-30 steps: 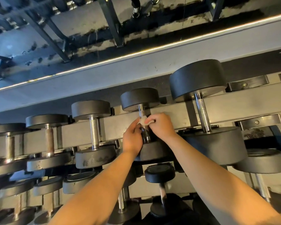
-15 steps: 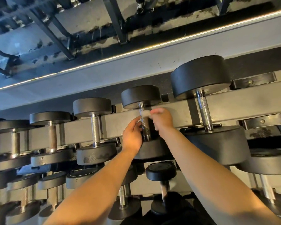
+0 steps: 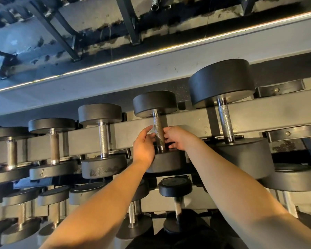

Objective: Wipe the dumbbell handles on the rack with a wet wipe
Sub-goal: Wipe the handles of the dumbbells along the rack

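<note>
Black dumbbells with knurled steel handles lie in a row on the grey rack [image 3: 187,121]. My two hands flank the handle [image 3: 158,131] of the middle dumbbell [image 3: 154,103] on the top tier. My left hand [image 3: 144,146] is on its left side, thumb up, pinching a pale, blurred bit of wet wipe [image 3: 151,130] against the handle. My right hand [image 3: 178,138] is on the right side with its fingers curled toward the lower end of the handle. No wipe shows in the right hand. The handle's front is bare.
A larger dumbbell [image 3: 221,81] sits just right of my hands and a smaller one [image 3: 100,114] just left. More dumbbells fill the lower tier [image 3: 175,187]. A grey ledge with a light strip [image 3: 151,53] runs behind the rack.
The white wipe no longer covers the handle's front. My right hand has dropped from the top of the handle to its right side, and my left hand has risen slightly beside it.
</note>
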`<state>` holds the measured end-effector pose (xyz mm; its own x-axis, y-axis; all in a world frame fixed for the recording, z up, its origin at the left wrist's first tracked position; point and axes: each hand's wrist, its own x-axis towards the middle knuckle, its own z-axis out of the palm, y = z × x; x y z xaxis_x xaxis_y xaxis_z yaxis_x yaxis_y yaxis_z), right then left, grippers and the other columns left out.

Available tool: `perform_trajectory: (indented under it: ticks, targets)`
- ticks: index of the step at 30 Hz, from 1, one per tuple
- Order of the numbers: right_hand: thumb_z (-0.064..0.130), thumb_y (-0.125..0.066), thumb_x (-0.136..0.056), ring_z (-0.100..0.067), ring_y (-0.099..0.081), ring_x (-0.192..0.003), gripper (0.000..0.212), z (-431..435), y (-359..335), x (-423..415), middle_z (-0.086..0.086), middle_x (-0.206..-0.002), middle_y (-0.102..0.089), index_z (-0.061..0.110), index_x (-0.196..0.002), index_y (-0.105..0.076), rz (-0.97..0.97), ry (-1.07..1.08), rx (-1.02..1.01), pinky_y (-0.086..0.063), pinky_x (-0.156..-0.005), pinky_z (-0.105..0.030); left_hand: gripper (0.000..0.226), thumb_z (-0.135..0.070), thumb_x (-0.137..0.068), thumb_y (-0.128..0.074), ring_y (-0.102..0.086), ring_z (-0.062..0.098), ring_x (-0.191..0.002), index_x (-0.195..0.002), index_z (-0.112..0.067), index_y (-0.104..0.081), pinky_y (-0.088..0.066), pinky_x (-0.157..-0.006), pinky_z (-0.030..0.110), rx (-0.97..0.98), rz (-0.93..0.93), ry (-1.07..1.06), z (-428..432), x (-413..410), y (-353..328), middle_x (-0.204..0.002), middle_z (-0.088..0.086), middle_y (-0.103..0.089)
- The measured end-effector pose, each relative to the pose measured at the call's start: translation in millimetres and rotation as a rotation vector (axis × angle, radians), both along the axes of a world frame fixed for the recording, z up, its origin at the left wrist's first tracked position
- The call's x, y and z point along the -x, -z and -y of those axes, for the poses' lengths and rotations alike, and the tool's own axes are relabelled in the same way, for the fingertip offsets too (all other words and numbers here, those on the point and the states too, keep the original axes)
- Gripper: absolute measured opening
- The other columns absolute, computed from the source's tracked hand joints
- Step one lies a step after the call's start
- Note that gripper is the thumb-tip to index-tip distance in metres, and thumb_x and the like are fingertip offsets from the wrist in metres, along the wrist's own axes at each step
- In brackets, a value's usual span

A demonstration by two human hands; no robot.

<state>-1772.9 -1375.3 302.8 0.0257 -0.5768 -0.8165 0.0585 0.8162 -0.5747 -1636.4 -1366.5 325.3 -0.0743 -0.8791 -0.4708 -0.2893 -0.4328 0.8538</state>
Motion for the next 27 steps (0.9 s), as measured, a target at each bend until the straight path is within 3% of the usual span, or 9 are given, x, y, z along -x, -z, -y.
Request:
perform_trajectory:
  ticks: [3,5,7,11,16,19,22,24,27]
  targets:
    - [0.004,-0.039,-0.102,-0.019,-0.052,-0.090,0.033,0,-3,1,-0.006,-0.097,-0.057,0.014,-0.120,-0.064,-0.222,-0.264,0.052,-0.040,-0.066,-0.027,0.036,-0.003,-0.106,-0.037,-0.068,0.011,-0.097,-0.130,-0.018,-0.059,-0.057,-0.085,0.019,0.030,0.018,-0.015,0,0,0,-0.111,0.005,-0.070]
    - [0.003,-0.043,-0.100,-0.021,-0.052,-0.088,0.029,-2,-2,0,-0.006,-0.090,-0.057,0.008,-0.116,-0.068,-0.300,-0.366,0.093,-0.043,-0.074,-0.027,0.034,-0.003,-0.107,-0.036,-0.069,0.011,-0.094,-0.128,-0.015,-0.060,-0.057,-0.082,0.020,-0.010,-0.030,-0.069,1,-1,0,-0.107,0.005,-0.070]
    - [0.005,-0.046,-0.100,-0.025,-0.055,-0.096,0.030,-5,-4,-2,-0.010,-0.103,-0.064,0.005,-0.121,-0.068,-0.367,-0.434,0.071,-0.044,-0.083,-0.031,0.033,-0.005,-0.106,-0.038,-0.069,0.013,-0.097,-0.129,-0.016,-0.060,-0.052,-0.076,0.017,-0.037,-0.033,-0.110,2,-2,1,-0.104,0.005,-0.073]
    - [0.012,-0.052,-0.101,-0.031,-0.060,-0.115,0.030,-14,-11,-5,-0.017,-0.128,-0.063,0.001,-0.126,-0.064,-0.464,-0.485,0.058,-0.047,-0.093,-0.033,0.038,-0.008,-0.104,-0.037,-0.069,0.012,-0.098,-0.131,-0.024,-0.060,-0.051,-0.086,0.023,-0.032,0.013,-0.086,2,-3,1,-0.103,-0.001,-0.074]
    - [0.011,-0.068,-0.089,-0.020,-0.066,-0.093,0.025,-12,-12,2,-0.009,-0.107,-0.071,0.005,-0.114,-0.071,-0.432,-0.009,-0.009,-0.050,-0.070,-0.027,0.039,-0.007,-0.105,-0.034,-0.072,0.012,-0.091,-0.130,-0.025,-0.059,-0.056,-0.074,0.018,-0.046,-0.008,-0.079,3,-5,2,-0.106,0.002,-0.073]
    - [0.012,-0.069,-0.091,-0.012,-0.063,-0.089,0.024,2,-22,-2,-0.004,-0.109,-0.072,0.011,-0.115,-0.073,-0.298,0.406,0.232,-0.053,-0.072,-0.024,0.039,-0.005,-0.105,-0.034,-0.072,0.015,-0.092,-0.130,-0.022,-0.060,-0.055,-0.073,0.019,-0.059,-0.052,-0.080,4,-6,4,-0.107,0.005,-0.073]
    - [0.010,-0.072,-0.090,-0.014,-0.066,-0.093,0.013,6,-26,-17,-0.002,-0.100,-0.073,0.010,-0.103,-0.074,-0.358,0.419,0.404,-0.056,-0.092,-0.033,0.039,-0.007,-0.105,-0.035,-0.072,0.019,-0.097,-0.131,-0.022,-0.060,-0.057,-0.088,0.033,-0.058,-0.072,-0.075,4,-7,7,-0.107,0.006,-0.074]
    - [0.009,-0.072,-0.089,-0.014,-0.066,-0.091,0.009,-2,-25,-23,0.001,-0.094,-0.070,0.010,-0.098,-0.073,-0.431,0.321,0.438,-0.055,-0.087,-0.029,0.037,-0.010,-0.105,-0.036,-0.072,0.021,-0.099,-0.129,-0.025,-0.060,-0.056,-0.093,0.038,-0.044,-0.087,-0.072,4,-9,9,-0.107,0.005,-0.074]
    - [0.007,-0.073,-0.088,-0.012,-0.064,-0.084,0.007,-22,-22,-21,-0.002,-0.091,-0.071,0.007,-0.095,-0.075,-0.534,0.146,0.466,-0.046,-0.071,-0.008,0.035,-0.017,-0.105,-0.036,-0.071,0.019,-0.100,-0.121,-0.033,-0.063,-0.054,-0.098,0.045,-0.015,-0.108,-0.068,4,-12,12,-0.105,0.000,-0.076]
